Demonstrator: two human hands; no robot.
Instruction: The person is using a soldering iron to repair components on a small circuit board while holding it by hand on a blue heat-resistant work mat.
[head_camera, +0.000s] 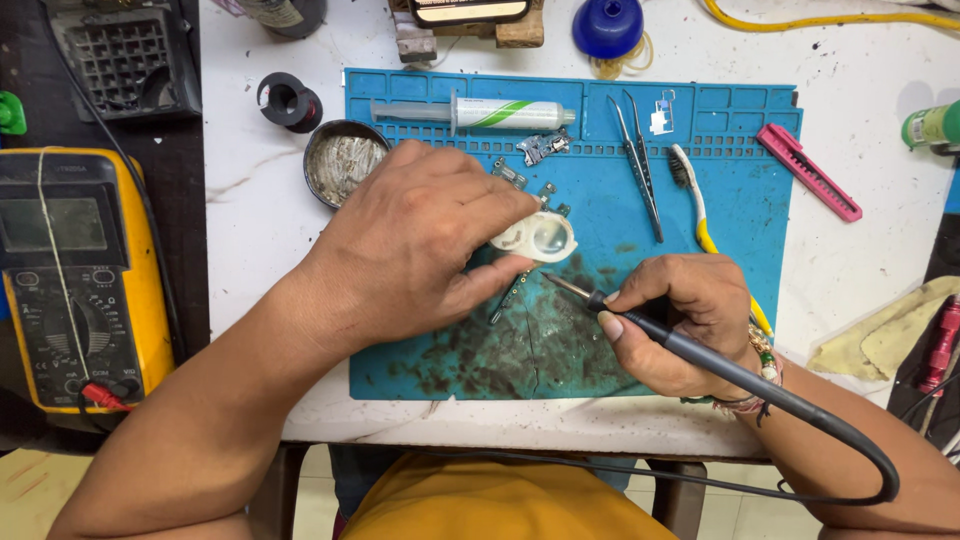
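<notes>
Blue mat (740, 200); soldering iron (640, 322) inside right grip (680, 325)

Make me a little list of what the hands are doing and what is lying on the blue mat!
left hand: holds a small white magnifier over the mat
right hand: grips a black soldering iron, tip pointing at the small metal part
mat: blue, scorched dark near the front
on the mat: syringe, tweezers, toothbrush
left of the mat: round tin, yellow multimeter
right of the mat: pink knife
</notes>
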